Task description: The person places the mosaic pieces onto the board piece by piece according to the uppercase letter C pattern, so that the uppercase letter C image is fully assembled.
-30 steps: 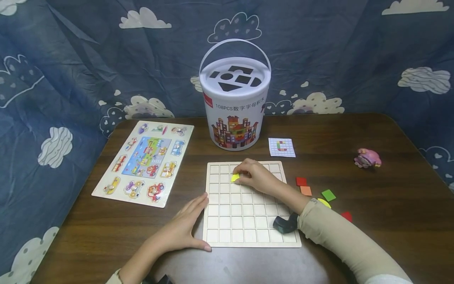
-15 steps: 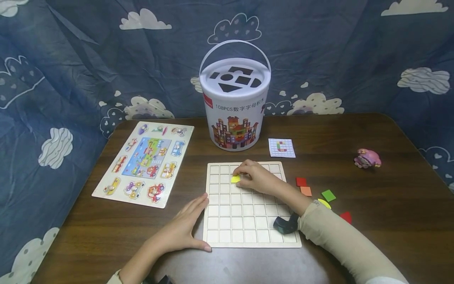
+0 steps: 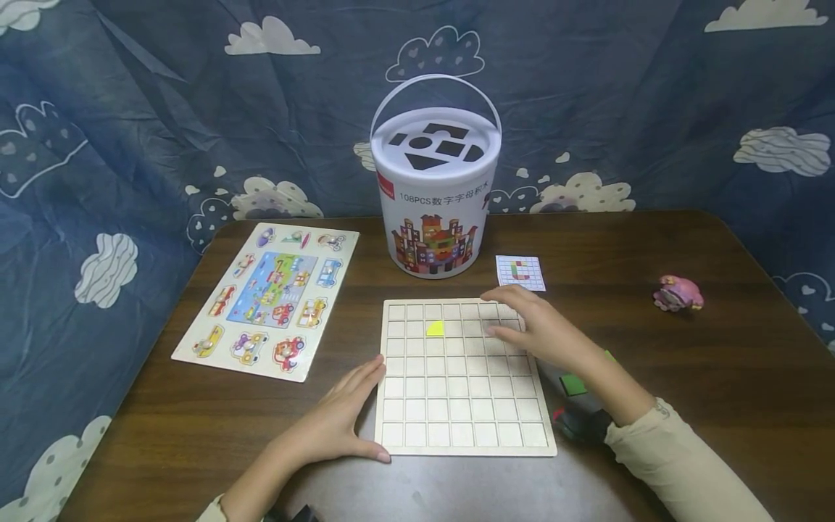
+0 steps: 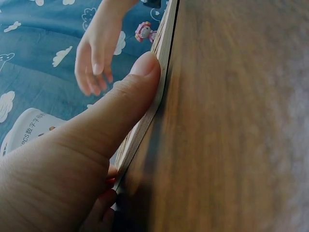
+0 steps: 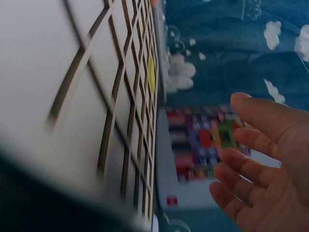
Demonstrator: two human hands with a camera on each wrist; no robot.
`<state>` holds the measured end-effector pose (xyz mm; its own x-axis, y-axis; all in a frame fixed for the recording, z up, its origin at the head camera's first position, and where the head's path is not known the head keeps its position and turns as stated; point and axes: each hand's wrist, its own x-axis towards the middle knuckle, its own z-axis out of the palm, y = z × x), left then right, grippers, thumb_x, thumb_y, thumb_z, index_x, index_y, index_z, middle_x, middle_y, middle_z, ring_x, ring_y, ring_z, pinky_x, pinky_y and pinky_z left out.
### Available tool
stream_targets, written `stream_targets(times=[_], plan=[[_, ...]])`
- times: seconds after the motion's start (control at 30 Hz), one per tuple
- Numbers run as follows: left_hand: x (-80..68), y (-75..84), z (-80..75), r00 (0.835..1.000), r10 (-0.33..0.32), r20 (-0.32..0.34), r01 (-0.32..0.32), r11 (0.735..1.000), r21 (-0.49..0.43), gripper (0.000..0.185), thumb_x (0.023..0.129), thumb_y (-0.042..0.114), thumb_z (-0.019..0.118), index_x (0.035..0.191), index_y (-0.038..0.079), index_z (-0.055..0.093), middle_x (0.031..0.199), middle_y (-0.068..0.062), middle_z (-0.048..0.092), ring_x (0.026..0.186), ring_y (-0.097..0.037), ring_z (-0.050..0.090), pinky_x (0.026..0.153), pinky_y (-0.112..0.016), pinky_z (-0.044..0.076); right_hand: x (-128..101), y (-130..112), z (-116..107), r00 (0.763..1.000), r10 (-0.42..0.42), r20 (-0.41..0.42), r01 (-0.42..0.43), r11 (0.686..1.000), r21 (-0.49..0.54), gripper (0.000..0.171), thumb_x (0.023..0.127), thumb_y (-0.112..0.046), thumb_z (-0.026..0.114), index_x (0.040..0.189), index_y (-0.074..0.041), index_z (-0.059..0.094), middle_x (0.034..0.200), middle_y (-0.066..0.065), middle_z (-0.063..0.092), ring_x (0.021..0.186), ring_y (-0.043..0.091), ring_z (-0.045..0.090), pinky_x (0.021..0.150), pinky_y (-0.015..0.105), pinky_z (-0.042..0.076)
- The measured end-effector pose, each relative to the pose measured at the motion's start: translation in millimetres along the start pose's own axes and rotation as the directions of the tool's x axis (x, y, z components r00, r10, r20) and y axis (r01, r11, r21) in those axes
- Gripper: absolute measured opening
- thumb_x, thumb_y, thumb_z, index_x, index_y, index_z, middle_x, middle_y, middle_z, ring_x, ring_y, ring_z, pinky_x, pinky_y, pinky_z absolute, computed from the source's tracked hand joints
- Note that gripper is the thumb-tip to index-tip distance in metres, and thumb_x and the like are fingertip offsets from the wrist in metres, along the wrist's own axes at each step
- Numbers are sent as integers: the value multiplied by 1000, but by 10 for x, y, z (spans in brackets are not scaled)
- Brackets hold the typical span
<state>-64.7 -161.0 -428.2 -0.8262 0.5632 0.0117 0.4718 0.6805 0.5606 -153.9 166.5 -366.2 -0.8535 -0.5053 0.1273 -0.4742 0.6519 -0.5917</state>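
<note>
A pale wooden grid board lies flat on the dark table. One yellow piece sits in a cell in its second row, with nothing touching it. My right hand hovers over the board's upper right cells, fingers spread and holding nothing. In the right wrist view those fingers hang relaxed above the grid board, with the yellow piece farther off. My left hand rests flat against the board's left edge. Its thumb presses on the board's rim.
A white bucket with shape holes in its lid stands behind the board. A small pattern card lies to the right of the bucket, and a pink toy farther right. A vehicle puzzle lies left. A green square shows under my right wrist.
My right hand has let go of the yellow piece and moved right, off it; the piece stays in its cell. The left hand has not moved.
</note>
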Motion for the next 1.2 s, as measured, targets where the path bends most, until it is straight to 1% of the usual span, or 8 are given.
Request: stream_targets(times=[0.13, 0.23, 0.33, 0.53, 0.7, 0.9, 1.03, 1.2], plan=[[4, -1, 0, 1000, 0, 6, 0, 1000, 4, 119, 54, 68, 68, 144, 8, 18, 149, -3, 12, 133, -22, 13, 103, -48, 18, -187, 163, -113, 998, 23, -61, -26, 999, -40, 50, 77, -17, 71, 122, -5, 52, 121, 13, 50, 114, 32, 43, 90, 53, 36], [10, 6, -7, 1000, -2, 10, 2, 1000, 1, 119, 54, 69, 67, 144, 9, 18, 149, -2, 11, 133, -21, 13, 103, -48, 18, -308, 293, -165, 995, 64, -79, -69, 996, -64, 51, 77, -16, 72, 122, -4, 52, 120, 15, 49, 111, 33, 44, 89, 53, 37], [20, 11, -13, 1000, -1, 10, 1, 1000, -5, 119, 54, 69, 67, 144, 9, 18, 149, -2, 12, 133, -20, 13, 102, -49, 19, -391, 408, -192, 990, 122, -67, -128, 989, -79, 51, 78, -18, 71, 122, -4, 51, 121, 17, 48, 112, 35, 42, 90, 55, 35], [23, 26, -27, 1000, -13, 24, 13, 1000, -7, 120, 53, 68, 68, 144, 9, 17, 149, -1, 11, 133, -19, 12, 103, -48, 18, -487, 585, -214, 974, 226, 4, -225, 969, -104, 54, 80, -27, 68, 125, -2, 48, 121, 21, 48, 112, 38, 41, 90, 58, 33], [17, 24, -26, 1000, -19, 24, 20, 1000, -7, 120, 53, 69, 68, 144, 9, 17, 150, -1, 10, 133, -20, 11, 102, -50, 19, -494, 654, -168, 978, 209, -3, -209, 974, -91, 48, 80, -21, 68, 120, 0, 52, 114, 20, 52, 101, 34, 49, 85, 53, 39], [13, 10, -16, 1000, -13, 19, 13, 1000, -1, 120, 53, 69, 67, 144, 9, 18, 150, -2, 11, 133, -20, 11, 103, -48, 18, -471, 629, -96, 985, 172, -2, -171, 983, -58, 40, 78, -9, 68, 115, 2, 55, 106, 17, 55, 89, 27, 54, 75, 44, 47], [12, 5, -17, 1000, -6, 15, 6, 1000, 0, 120, 53, 69, 68, 144, 9, 18, 149, -2, 11, 133, -19, 11, 103, -47, 17, -466, 628, -74, 990, 142, 0, -142, 987, -73, 31, 78, -4, 68, 108, 1, 60, 102, 13, 56, 86, 25, 55, 73, 42, 48], [4, 6, -17, 1000, -9, 16, 9, 1000, -2, 120, 53, 69, 67, 144, 8, 18, 150, -2, 11, 133, -20, 11, 103, -48, 18, -461, 638, -63, 991, 131, -5, -130, 985, -111, 21, 78, -8, 68, 98, -1, 64, 92, 8, 57, 80, 21, 52, 70, 38, 46]])
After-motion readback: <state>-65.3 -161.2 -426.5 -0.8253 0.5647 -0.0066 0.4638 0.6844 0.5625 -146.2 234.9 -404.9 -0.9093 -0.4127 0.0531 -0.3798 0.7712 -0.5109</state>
